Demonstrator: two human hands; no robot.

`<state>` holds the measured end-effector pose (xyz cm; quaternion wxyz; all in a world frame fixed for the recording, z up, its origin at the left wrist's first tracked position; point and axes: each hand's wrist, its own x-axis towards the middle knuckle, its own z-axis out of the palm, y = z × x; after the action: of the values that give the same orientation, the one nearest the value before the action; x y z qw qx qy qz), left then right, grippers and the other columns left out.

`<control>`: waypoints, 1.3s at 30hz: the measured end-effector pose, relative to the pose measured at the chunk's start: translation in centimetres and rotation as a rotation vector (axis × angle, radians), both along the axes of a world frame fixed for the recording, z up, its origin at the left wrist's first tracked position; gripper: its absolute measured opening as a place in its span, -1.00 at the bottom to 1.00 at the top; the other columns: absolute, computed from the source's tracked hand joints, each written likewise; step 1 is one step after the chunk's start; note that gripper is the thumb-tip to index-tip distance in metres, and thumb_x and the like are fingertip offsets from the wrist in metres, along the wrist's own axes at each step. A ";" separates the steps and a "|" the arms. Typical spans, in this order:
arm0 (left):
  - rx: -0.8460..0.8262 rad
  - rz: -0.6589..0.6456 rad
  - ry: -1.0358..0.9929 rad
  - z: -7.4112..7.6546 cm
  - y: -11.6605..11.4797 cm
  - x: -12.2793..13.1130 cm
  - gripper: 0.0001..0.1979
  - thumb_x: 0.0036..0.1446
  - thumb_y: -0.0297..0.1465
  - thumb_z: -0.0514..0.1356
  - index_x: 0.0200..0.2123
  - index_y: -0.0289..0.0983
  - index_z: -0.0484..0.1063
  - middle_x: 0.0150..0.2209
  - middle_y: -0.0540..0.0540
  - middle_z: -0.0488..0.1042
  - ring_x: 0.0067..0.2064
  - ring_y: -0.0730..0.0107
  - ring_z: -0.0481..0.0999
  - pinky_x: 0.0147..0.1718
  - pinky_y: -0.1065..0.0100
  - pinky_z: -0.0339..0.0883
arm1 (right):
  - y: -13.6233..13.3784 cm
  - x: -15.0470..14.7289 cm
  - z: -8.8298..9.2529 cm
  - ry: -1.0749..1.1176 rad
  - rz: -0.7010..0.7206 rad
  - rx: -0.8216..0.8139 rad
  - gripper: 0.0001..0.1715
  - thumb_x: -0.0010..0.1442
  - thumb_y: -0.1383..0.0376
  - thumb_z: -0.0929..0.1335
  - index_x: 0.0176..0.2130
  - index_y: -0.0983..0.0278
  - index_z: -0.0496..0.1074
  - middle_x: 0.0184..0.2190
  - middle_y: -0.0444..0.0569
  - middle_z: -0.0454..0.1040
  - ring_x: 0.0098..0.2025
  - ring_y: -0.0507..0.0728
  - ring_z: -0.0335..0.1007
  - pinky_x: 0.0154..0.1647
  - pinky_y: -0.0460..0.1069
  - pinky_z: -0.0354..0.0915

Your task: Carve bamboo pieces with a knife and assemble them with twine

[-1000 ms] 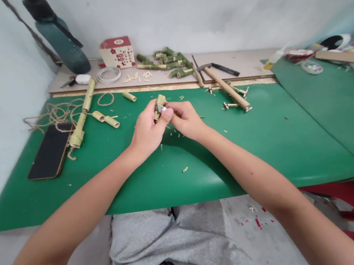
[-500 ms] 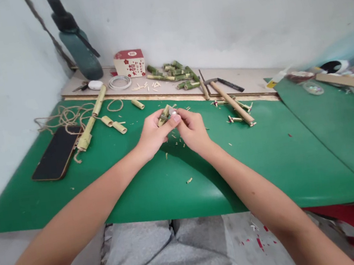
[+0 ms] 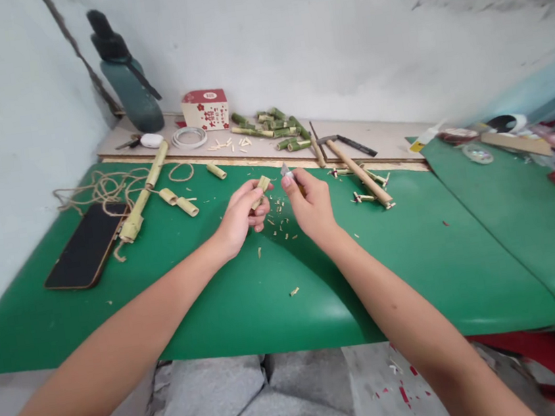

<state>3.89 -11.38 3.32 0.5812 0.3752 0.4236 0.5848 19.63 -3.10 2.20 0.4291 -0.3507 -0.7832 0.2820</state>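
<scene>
Two grips logged over green desk. Saw left hand curled shut round short bamboo piece, its end poking up. Saw right hand pinching small blade just beside the piece, not touching. Shavings scattered beneath. Judged a pause between cuts; another would need blade edge laid on bamboo end.

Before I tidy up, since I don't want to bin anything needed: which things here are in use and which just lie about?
In use: bamboo piece in left hand; small blade in right hand.
Lying about: phone, bottle, red box, hammer.
</scene>
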 end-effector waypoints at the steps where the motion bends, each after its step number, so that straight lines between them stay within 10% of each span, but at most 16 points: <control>1: 0.003 0.006 0.001 -0.1 0.1 0.0 -0.69 0.20 -0.13 0.23 -0.12 -0.21 0.38 -0.53 0.19 0.14 -0.63 0.62 -0.03 -0.61 0.48 0.05 | -0.1 0.0 0.0 -0.011 0.005 0.002 -0.42 0.45 -0.21 0.26 -0.35 0.17 0.27 -0.55 -0.22 0.21 -0.49 0.04 0.05 -0.40 0.01 0.00; 22: 0.214 0.315 0.384 -2.9 1.2 -0.4 -0.74 0.11 -0.28 0.44 -0.18 -0.23 0.54 -0.14 -0.09 0.59 -0.11 0.32 0.53 -0.13 0.32 0.40 | 1.0 0.3 -0.9 -0.100 -0.076 0.097 -0.83 0.32 0.14 0.38 -0.23 0.17 0.38 -0.40 -0.14 0.47 -0.38 0.10 0.34 -0.27 0.00 0.21; 39: 0.197 0.377 0.190 -2.7 1.4 -0.3 -0.67 0.05 -0.26 0.38 -0.24 -0.18 0.29 -0.43 0.08 0.47 -0.49 0.49 0.43 -0.46 0.41 0.30 | 1.0 0.8 -0.5 -0.099 0.021 0.137 -0.81 0.37 0.11 0.36 -0.20 0.18 0.38 -0.35 -0.10 0.48 -0.34 0.11 0.33 -0.23 0.01 0.22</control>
<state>3.56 -9.96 0.64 0.3799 0.3976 0.4799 0.6836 20.42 -2.06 1.66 0.4096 -0.3260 -0.8246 0.2146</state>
